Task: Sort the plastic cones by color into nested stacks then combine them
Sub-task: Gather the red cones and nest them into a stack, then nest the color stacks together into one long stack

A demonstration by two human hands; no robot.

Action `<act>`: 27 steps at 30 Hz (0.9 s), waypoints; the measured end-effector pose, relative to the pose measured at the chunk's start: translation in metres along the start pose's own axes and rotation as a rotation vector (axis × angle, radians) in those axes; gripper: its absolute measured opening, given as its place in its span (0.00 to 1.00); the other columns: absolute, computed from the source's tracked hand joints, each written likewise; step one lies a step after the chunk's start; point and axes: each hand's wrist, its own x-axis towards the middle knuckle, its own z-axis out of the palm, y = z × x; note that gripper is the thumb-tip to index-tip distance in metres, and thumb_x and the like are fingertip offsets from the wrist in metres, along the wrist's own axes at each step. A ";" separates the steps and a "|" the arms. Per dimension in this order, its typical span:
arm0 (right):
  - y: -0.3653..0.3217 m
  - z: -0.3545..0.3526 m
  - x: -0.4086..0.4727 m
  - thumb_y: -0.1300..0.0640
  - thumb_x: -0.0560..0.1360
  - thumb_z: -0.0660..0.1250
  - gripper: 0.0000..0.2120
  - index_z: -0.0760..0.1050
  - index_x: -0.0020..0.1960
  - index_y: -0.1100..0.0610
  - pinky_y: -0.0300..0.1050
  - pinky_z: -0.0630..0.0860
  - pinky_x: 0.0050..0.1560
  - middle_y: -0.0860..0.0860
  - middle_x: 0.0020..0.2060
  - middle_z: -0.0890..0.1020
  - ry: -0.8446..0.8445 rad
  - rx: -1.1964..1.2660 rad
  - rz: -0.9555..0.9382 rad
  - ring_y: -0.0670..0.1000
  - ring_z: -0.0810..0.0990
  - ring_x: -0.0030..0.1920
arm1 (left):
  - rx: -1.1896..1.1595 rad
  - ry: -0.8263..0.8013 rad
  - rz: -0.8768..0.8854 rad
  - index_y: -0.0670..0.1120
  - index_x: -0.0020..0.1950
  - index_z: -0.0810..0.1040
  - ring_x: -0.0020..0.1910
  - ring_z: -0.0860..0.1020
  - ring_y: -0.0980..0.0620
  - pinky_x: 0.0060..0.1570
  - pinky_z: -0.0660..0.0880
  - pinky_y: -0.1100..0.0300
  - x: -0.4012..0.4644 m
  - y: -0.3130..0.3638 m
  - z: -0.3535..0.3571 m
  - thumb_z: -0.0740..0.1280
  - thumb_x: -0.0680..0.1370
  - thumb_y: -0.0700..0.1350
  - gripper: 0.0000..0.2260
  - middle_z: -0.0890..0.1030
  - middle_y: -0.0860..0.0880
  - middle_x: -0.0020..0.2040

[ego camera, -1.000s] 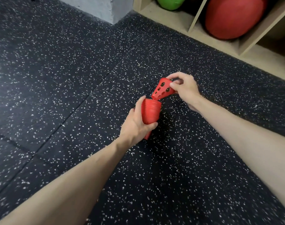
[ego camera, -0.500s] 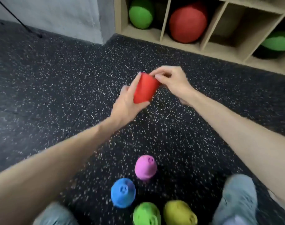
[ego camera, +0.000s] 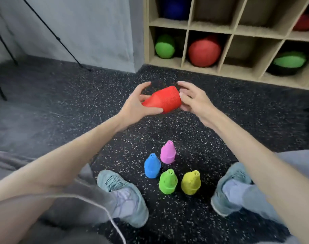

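Your left hand grips red stack sideways in mid-air; right hand spread at wide end. Loose squeeze risks cones sliding out onto pink stack on floor.

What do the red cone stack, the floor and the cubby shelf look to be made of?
Red cone stack: likely plastic, matte, with fine ridges from the nested rims. Floor: probably rubber gym matting, black with pale flecks and a dull surface. Cubby shelf: seemingly light wood or laminate board, smooth and beige; blur hides any grain.
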 end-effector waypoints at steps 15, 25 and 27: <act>0.060 0.070 -0.077 0.68 0.81 0.65 0.17 0.73 0.69 0.59 0.50 0.86 0.46 0.56 0.58 0.81 -0.133 0.286 0.293 0.53 0.84 0.54 | -0.188 0.296 -0.154 0.48 0.72 0.72 0.44 0.81 0.55 0.43 0.78 0.65 -0.071 -0.035 0.018 0.78 0.74 0.40 0.28 0.84 0.45 0.55; 0.117 0.094 -0.069 0.70 0.74 0.74 0.27 0.71 0.68 0.52 0.37 0.82 0.43 0.56 0.59 0.81 -0.134 0.155 0.397 0.51 0.85 0.51 | -0.177 0.277 -0.259 0.46 0.73 0.72 0.42 0.82 0.62 0.45 0.78 0.65 -0.068 -0.096 0.042 0.75 0.78 0.41 0.25 0.84 0.46 0.60; 0.125 0.096 -0.067 0.71 0.73 0.74 0.29 0.70 0.68 0.53 0.39 0.83 0.44 0.54 0.59 0.80 -0.124 0.132 0.383 0.47 0.84 0.51 | -0.143 0.279 -0.248 0.44 0.73 0.73 0.45 0.82 0.62 0.47 0.78 0.67 -0.071 -0.104 0.044 0.75 0.78 0.42 0.25 0.84 0.47 0.62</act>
